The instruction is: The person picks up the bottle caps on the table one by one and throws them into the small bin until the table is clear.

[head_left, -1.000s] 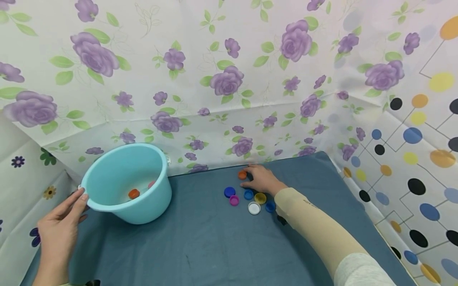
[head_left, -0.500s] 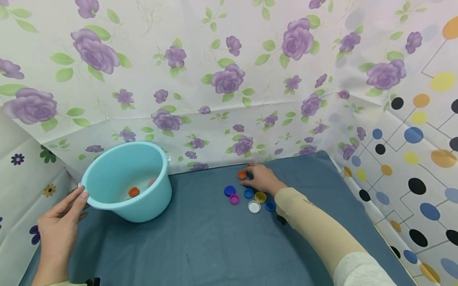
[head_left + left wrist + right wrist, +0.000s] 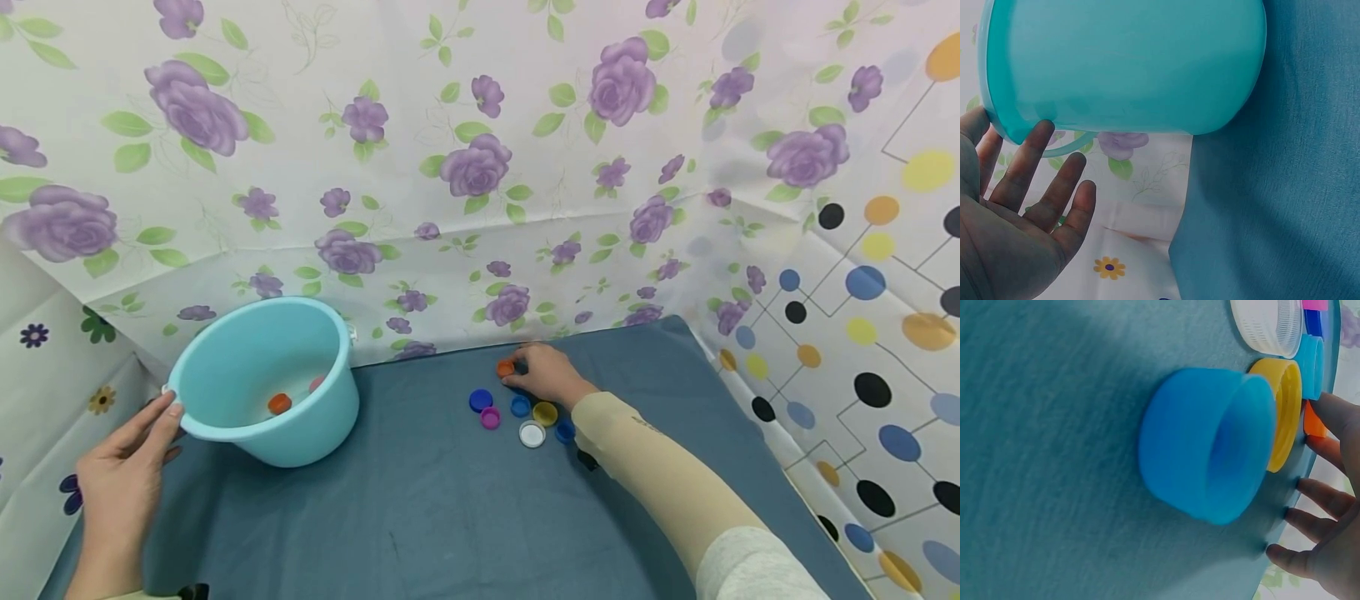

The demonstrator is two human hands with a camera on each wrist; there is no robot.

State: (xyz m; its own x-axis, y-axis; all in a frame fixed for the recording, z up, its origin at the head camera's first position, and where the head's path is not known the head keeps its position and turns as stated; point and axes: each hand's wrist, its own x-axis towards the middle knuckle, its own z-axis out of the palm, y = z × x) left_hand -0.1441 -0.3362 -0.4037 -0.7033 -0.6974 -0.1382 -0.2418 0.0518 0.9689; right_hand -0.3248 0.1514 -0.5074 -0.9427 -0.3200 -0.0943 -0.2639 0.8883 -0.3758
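On the left of the head view a light-blue bucket (image 3: 285, 446) stands on the cloth. My left hand (image 3: 123, 483) holds its rim between thumb and fingers, the other fingers spread, as the left wrist view shows. Inside the bucket lie an orange cap (image 3: 280, 404) and a partly hidden pink one (image 3: 317, 383). Near the back edge my right hand (image 3: 547, 373) has thumb and index finger on either side of an orange bottle cap (image 3: 505, 368), partly covered by the fingers. The right wrist view shows the remaining fingertips on or near the cloth.
Several loose caps lie near my right hand: dark blue (image 3: 481, 401), magenta (image 3: 490, 418), light blue (image 3: 520, 406), yellow (image 3: 545, 413), white (image 3: 532, 433) and another blue one (image 3: 1204, 444). Patterned sheets (image 3: 420, 167) enclose the blue-grey cloth (image 3: 420, 508) at back and sides.
My right thumb and index finger have drawn slightly closer around the orange cap. My left hand and the bucket keep their places.
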